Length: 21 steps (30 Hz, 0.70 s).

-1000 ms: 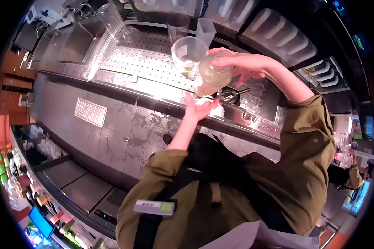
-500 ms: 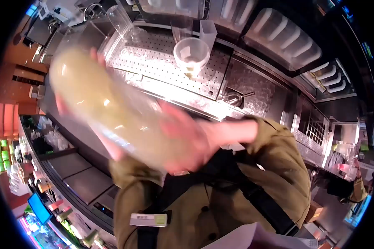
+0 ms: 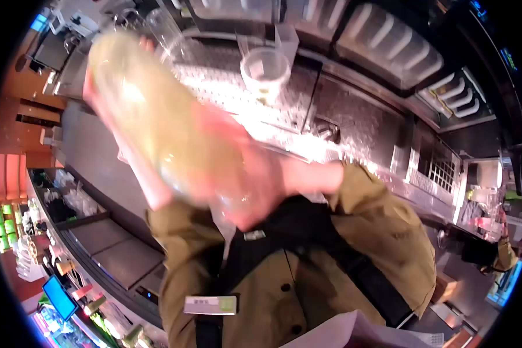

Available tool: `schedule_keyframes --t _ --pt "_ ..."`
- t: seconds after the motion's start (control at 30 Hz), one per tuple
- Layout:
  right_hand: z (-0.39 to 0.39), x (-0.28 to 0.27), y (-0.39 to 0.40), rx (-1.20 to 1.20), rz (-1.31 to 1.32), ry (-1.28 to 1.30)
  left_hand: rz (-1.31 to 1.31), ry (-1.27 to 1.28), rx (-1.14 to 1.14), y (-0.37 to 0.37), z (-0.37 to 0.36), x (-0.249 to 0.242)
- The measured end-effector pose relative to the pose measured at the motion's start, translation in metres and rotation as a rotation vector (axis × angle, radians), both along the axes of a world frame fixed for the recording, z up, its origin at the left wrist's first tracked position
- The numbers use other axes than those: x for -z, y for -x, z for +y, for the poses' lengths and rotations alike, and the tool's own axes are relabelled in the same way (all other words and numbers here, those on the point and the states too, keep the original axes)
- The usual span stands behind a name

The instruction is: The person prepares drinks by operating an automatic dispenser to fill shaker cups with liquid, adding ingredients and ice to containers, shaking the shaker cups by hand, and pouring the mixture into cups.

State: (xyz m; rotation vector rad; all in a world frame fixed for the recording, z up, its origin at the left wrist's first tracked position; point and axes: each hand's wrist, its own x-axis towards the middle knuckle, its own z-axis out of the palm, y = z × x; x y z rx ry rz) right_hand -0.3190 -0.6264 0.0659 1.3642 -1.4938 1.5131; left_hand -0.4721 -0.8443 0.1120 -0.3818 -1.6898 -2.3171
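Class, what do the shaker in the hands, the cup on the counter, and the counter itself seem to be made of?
Shaker: probably clear plastic; pale yellow liquid shows through, though blurred.
Cup: translucent, frosted plastic by its look.
Counter: likely stainless steel; shiny, perforated, reflecting light.

A shaker lies between both hands, before a cup on the counter.

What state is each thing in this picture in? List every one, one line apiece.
Shaker: held in both hands, tilted, blurred, pale yellow-green drink inside.
Left hand: gripping the shaker's upper end.
Right hand: gripping its lower end.
Clear cup: upright on the perforated tray, open, a little liquid at the bottom.
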Motion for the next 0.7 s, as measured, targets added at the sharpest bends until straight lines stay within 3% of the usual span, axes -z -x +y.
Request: schedule_keyframes --t 0.1,0.17,0.2,0.23,0.33,0.4,0.47,0.5,0.53,0.57,0.6,0.67,0.7 --pt "0.008 0.006 -0.021 0.02 -0.024 -0.035 -0.231 -0.233 0.068 0.011 0.003 0.0" --pt "0.011 0.006 0.003 0.03 0.055 -0.091 -0.018 -0.716 0.374 -0.036 0.026 -0.001" --pt "0.011 0.011 0.007 0.028 0.073 -0.135 0.144 -0.576 0.455 -0.038 0.03 -0.006" --pt "0.01 0.018 0.011 0.025 0.091 -0.178 -0.145 -0.553 0.002 -0.021 0.04 -0.03" --pt "0.036 0.034 0.019 -0.08 -0.023 -0.537 -0.241 -0.563 0.052 -0.064 0.038 -0.004" --pt "0.017 0.02 0.045 0.031 0.161 -0.282 -0.125 -0.55 0.146 -0.033 0.037 -0.028" --pt "0.004 0.0 0.027 -0.062 -0.301 -0.029 -0.051 -0.425 0.105 -0.032 0.031 -0.03" --pt "-0.002 -0.005 0.007 -0.253 -0.829 0.1 -0.008 -0.312 0.018 -0.038 0.03 -0.024" --pt "-0.007 -0.007 -0.01 -0.353 -1.199 0.233 0.066 -0.074 -0.161 -0.043 0.032 -0.012" --pt "-0.006 0.017 -0.023 -0.325 -1.093 0.246 0.149 0.179 -0.327 -0.044 0.036 -0.006" --pt "-0.008 0.034 -0.014 -0.305 -0.93 0.259 0.167 -0.037 -0.122 -0.043 0.036 -0.019" --pt "-0.016 0.017 0.031 -0.249 -0.565 0.193 0.121 -0.499 0.278 -0.044 0.035 -0.045" --pt "-0.015 -0.003 0.034 -0.193 -0.438 0.125 0.176 -0.465 0.364 -0.041 0.028 -0.027"
